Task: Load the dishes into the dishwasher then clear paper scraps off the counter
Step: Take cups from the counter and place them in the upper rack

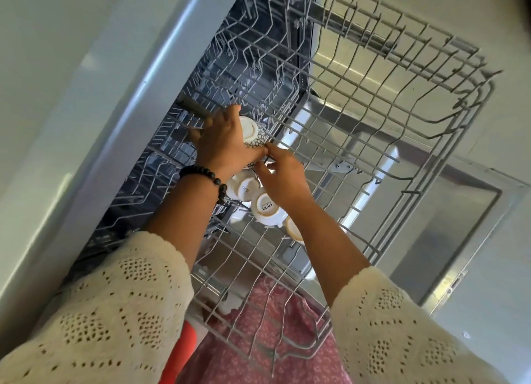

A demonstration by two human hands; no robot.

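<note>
A pulled-out grey wire rack (373, 159) of the dishwasher fills the middle of the view. My left hand (224, 142) grips an upside-down patterned bowl (253, 132) over the rack's left side. My right hand (284, 174) is beside it, fingertips touching the bowl's lower rim and the rack wires. Just below the hands, white cups (244, 187) (265, 205) stand upside down in the rack, with a third white cup (294, 230) partly hidden by my right forearm.
The open stainless dishwasher door (448, 220) lies under the rack on the right. A lower rack (161, 159) shows inside the dark tub at left. The pale counter edge (109, 102) runs diagonally along the left. My pink skirt (273, 340) is below.
</note>
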